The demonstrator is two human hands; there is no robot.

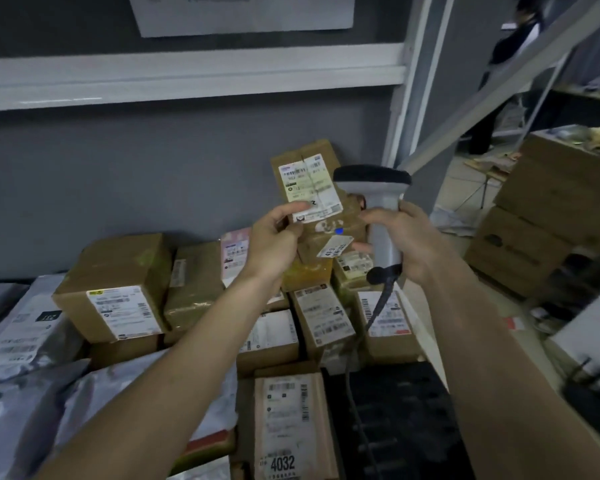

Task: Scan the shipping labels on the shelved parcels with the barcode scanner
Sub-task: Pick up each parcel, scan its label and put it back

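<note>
The left hand [274,244] grips a small brown parcel [321,202] by its lower left edge, lifted above the shelved boxes [115,289] — label [310,187] facing up. The right hand [409,240] wraps the barcode scanner [378,216] handle — head just beside the label.

Place: a parcel storeroom or courier depot.
Shelving: white metal racking [194,77] is set against a grey wall.
Stock: cardboard parcels [115,289] with printed shipping labels and grey poly mailers [18,327] are piled on the near shelf.
Far right: more stacked cartons [551,209] are seen on the floor.
</note>
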